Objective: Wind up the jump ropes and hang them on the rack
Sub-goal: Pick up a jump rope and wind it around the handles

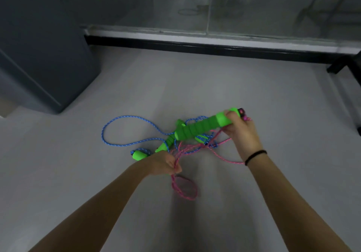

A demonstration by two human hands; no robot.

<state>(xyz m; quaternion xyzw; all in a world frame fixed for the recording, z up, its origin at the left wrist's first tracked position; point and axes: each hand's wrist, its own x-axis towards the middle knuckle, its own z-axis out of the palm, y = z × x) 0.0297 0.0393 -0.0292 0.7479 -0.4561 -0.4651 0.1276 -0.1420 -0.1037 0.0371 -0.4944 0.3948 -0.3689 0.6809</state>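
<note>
Two jump ropes lie tangled on the grey floor. My right hand (239, 129) grips the end of a green foam handle (203, 127), lifted above the tangle. From that handle runs the pink rope (184, 190), and my left hand (166, 164) pinches several of its strands, with a loop hanging below my fist. The blue rope (109, 123) lies in a wide loop to the left. One more green handle (139, 155) rests just left of my left hand, and another green handle (169, 141) lies under the lifted one.
A dark grey cabinet (39, 56) stands at the left. A glass wall with a black base rail (195, 45) runs across the back. A black frame foot (340, 66) shows at the right edge. Pale grey floor (195, 87) stretches between me and the glass.
</note>
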